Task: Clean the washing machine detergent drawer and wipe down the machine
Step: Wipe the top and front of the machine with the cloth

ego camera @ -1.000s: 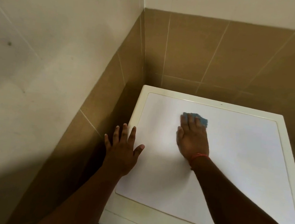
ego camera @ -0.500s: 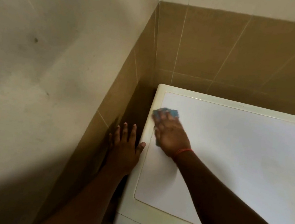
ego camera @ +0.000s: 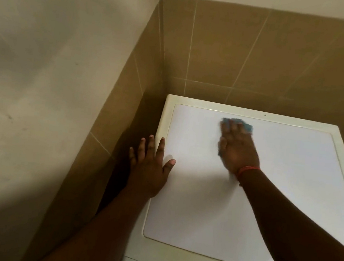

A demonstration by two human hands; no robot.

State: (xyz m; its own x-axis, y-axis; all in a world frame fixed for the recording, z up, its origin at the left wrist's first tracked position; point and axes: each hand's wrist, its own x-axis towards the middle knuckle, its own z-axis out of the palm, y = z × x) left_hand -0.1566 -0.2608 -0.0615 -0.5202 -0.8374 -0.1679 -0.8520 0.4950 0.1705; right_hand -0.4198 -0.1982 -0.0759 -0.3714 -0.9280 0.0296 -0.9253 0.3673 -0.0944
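The washing machine's white top (ego camera: pixel 279 187) with its cream rim fills the lower right of the head view. My right hand (ego camera: pixel 237 149), blurred and with a red band at the wrist, presses a blue cloth (ego camera: pixel 247 126) flat on the top near the back edge; only the cloth's far edge shows past the fingers. My left hand (ego camera: pixel 151 167) lies flat with fingers spread on the machine's left rim, holding nothing. The detergent drawer is not in view.
The machine stands in a corner. Tan wall tiles (ego camera: pixel 241 52) run behind it and along its left side, with plain pale wall (ego camera: pixel 44 71) above. A dark narrow gap (ego camera: pixel 124 157) separates the machine from the left wall.
My right hand has slid the cloth from the top's back left corner rightward toward the middle of the back edge. My left hand has stayed on the left rim.
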